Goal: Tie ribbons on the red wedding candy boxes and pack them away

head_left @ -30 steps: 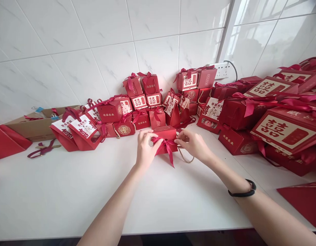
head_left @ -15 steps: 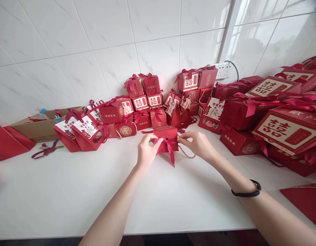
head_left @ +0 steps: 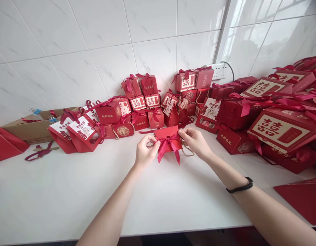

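A small red box (head_left: 165,133) with a crimson ribbon bow (head_left: 168,141) on its front stands on the white table, between my two hands. The fingers of my left hand (head_left: 146,150) are pinched at the left end of the bow. My right hand (head_left: 195,141) has thumb and forefinger closed on the box's upper right corner. A twisted beige cord (head_left: 188,151) hangs out at the box's right side, below my right fingers.
Stacked red gift boxes (head_left: 141,120) line the tiled wall, with a larger pile (head_left: 278,128) at right. An open cardboard box (head_left: 32,128) is at left, near a loose dark ribbon (head_left: 40,154). A socket strip (head_left: 219,71) sits behind.
The box's front has tilted to show more of its flap, and both bow tails now hang apart. My right hand has shifted up to the corner. The view has moved slightly.
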`<state>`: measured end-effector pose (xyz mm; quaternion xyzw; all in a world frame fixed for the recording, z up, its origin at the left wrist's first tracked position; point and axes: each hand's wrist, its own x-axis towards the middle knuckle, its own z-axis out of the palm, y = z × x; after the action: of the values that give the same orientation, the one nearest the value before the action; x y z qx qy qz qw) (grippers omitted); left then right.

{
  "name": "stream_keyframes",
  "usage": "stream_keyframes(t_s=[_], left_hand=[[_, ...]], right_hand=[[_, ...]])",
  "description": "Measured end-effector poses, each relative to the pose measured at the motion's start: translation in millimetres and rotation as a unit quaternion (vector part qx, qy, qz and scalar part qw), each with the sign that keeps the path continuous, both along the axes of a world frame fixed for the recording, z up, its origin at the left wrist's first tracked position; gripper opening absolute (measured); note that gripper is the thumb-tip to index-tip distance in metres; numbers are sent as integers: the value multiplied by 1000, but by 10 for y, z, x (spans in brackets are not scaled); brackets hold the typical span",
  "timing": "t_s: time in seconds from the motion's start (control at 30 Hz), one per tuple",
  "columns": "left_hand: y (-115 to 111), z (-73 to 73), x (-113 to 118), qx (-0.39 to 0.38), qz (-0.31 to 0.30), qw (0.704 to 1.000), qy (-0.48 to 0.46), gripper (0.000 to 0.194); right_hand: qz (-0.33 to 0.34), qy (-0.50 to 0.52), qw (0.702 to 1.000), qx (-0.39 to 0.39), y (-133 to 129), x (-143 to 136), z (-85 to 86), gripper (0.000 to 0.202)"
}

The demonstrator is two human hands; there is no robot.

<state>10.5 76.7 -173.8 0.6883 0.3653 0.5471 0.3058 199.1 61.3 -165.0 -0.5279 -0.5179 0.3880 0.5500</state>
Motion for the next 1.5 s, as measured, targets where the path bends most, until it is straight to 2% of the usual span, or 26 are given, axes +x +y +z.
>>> stream_keyframes(t_s=[0.13, 0.3, 0.57, 0.63, 0.77, 0.9, 1.0, 1.13, 1.2, 1.5], left_hand=[[-11, 22, 1, 13, -4, 1000, 16, 12], [-19, 10, 10, 14, 8, 999, 33, 8], [62, -54, 13, 77, 77, 992, 60, 54], [89, -79, 20, 57, 70, 994, 60, 66], [120, -106, 34, -52, 41, 998, 23, 80], [105, -66, 25, -134, -80, 988, -7, 74], [79, -22, 10, -155, -126, 979, -44, 63], [63, -1, 18, -168, -86, 980, -66, 51], [62, -3, 32, -171, -63, 981, -61, 52], [42, 13, 28, -171, -34, 984, -27, 56]], right_hand=[[6, 45, 999, -27, -4, -22, 18, 31], [4, 46, 998, -30, -6, -22, 10, 32], [20, 71, 997, -22, -16, -59, 7, 41], [24, 77, 996, -25, -30, -77, 28, 41], [32, 77, 996, -28, -49, -94, 48, 39], [31, 72, 997, -27, -54, -89, 40, 39], [25, 64, 997, -27, -67, -94, 51, 39], [39, 62, 997, -20, -95, -115, 87, 39], [44, 61, 997, -22, -105, -123, 99, 38], [47, 87, 994, -48, -105, -120, 70, 39]])
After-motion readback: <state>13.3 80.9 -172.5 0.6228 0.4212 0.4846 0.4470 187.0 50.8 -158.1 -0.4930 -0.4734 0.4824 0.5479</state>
